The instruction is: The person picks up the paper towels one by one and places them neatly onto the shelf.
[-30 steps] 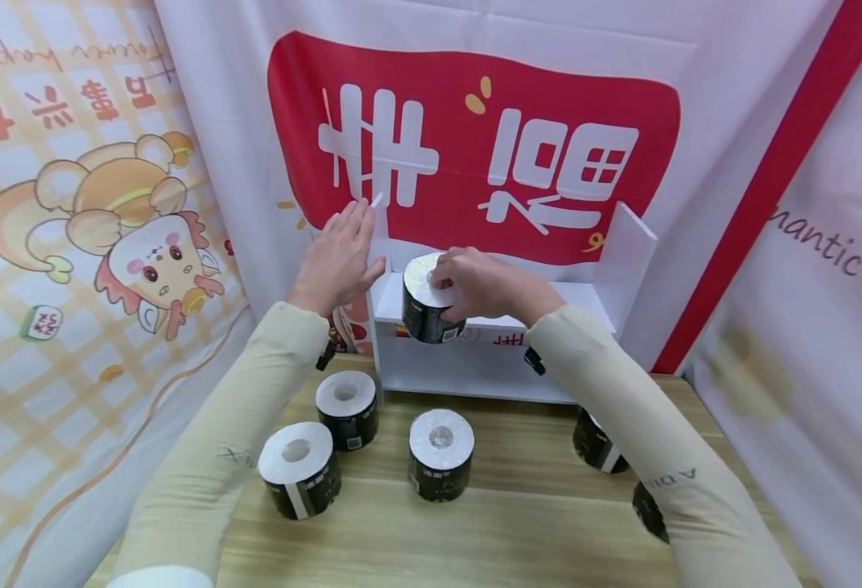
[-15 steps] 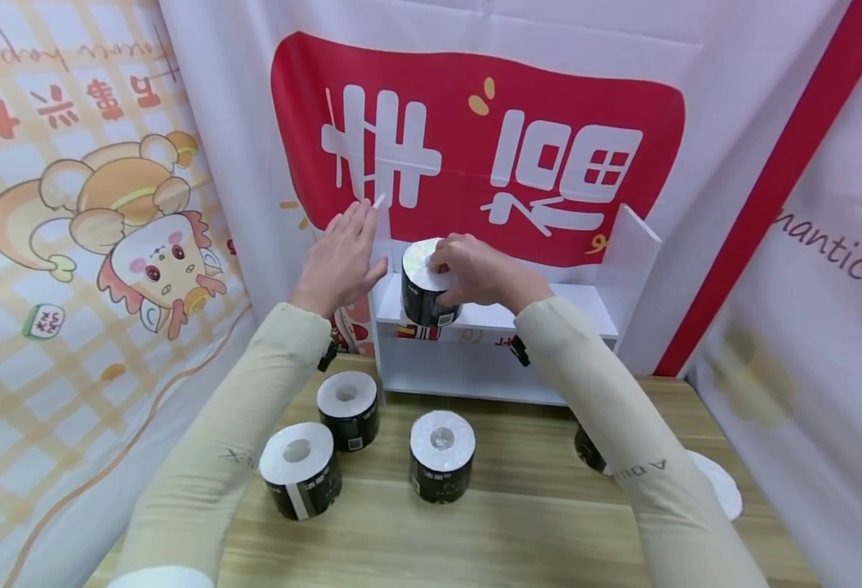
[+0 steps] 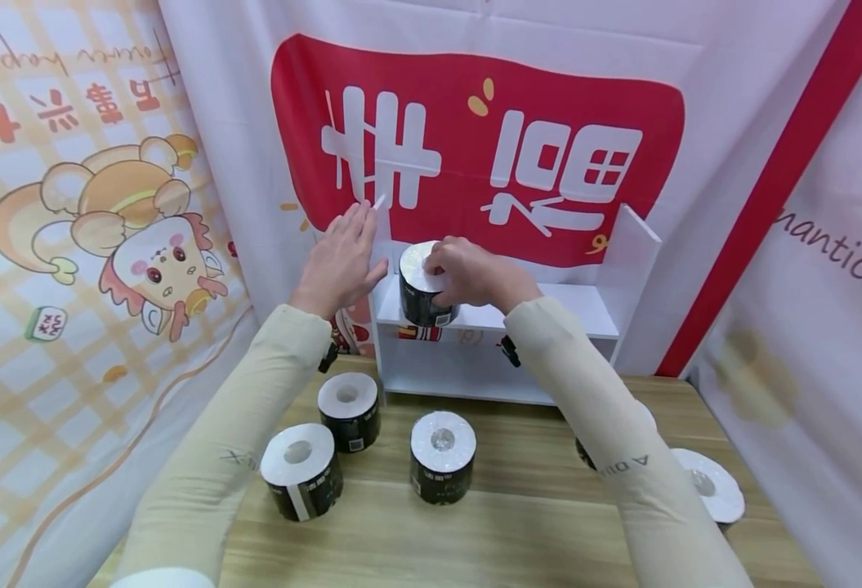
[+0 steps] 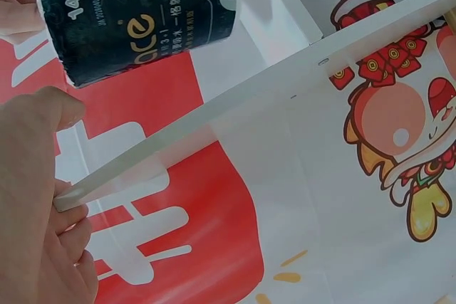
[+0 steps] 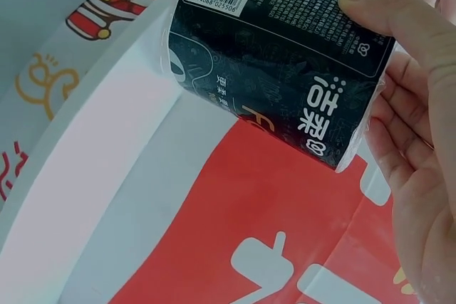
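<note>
Right-hand fingers [image 3: 439,259] grip the top of the roll [image 3: 417,299] below them.

The location is a booth-like work area: a checked left cloth [image 3: 100,335], a red-and-white back cloth [image 3: 467,139] and a printed right cloth [image 3: 820,359] surround a wood-grain table [image 3: 511,531] bearing a white shelf unit [image 3: 541,306].

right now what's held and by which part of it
The right hand grips a paper roll by its upper end; the left hand touches the shelf's side panel.
</note>
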`<state>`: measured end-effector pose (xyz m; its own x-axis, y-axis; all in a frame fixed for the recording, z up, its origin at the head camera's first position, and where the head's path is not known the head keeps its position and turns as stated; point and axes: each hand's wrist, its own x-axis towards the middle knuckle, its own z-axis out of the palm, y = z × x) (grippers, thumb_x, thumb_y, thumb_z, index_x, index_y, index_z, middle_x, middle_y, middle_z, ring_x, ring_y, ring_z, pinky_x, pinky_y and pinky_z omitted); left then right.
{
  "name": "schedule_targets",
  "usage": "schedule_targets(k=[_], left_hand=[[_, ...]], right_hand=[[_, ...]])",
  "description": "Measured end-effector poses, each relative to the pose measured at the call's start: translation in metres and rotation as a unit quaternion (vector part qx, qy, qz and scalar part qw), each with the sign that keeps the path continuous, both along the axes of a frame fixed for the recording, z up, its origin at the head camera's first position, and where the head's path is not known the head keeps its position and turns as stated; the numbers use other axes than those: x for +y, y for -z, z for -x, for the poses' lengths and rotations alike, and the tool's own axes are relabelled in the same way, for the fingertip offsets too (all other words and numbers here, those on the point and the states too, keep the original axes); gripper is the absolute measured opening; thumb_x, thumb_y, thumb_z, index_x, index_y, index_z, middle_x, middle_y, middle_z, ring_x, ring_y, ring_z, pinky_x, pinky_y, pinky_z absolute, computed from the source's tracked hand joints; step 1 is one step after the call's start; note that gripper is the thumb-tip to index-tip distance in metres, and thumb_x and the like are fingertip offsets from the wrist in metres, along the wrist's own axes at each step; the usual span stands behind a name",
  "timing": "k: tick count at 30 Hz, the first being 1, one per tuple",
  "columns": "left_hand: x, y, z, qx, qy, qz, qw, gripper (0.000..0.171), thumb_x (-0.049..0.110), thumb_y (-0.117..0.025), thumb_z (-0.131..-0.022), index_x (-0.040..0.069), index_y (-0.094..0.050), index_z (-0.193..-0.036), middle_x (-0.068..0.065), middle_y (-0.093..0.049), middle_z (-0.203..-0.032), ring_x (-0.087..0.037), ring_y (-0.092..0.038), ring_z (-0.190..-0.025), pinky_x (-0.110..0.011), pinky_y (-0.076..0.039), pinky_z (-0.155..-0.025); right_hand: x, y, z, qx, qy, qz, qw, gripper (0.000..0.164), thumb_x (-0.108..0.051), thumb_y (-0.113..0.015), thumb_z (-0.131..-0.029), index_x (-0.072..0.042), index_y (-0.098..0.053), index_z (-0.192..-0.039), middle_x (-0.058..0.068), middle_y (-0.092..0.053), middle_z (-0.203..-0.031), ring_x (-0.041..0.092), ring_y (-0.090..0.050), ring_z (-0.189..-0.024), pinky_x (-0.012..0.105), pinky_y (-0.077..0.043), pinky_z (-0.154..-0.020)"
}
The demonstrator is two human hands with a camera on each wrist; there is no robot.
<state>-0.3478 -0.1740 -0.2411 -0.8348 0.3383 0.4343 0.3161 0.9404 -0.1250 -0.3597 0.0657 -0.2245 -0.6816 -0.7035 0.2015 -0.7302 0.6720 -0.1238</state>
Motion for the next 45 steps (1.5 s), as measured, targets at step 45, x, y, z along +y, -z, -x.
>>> schedule_targets(k=[45], left_hand=[[0.0023,-0.0016,-0.0034,-0.003,-0.003,0.011,0.9999,0.095,0.038,-0.069,-0.098,0.003,-0.017,-0.168,-0.019,-0.021,-0.176,-0.038,-0.021,-0.164,-0.049,-0.024,-0.133]], right_hand=[[0.0019,0.0074,0.0076,-0.008,0.029,0.024,0.999,0.060,-0.017,-0.086,-0.088,-0.019,-0.066,-0.145,0.005,-0.066,-0.143,0.023,-0.060,-0.129,0.035,-0.061,-0.102]])
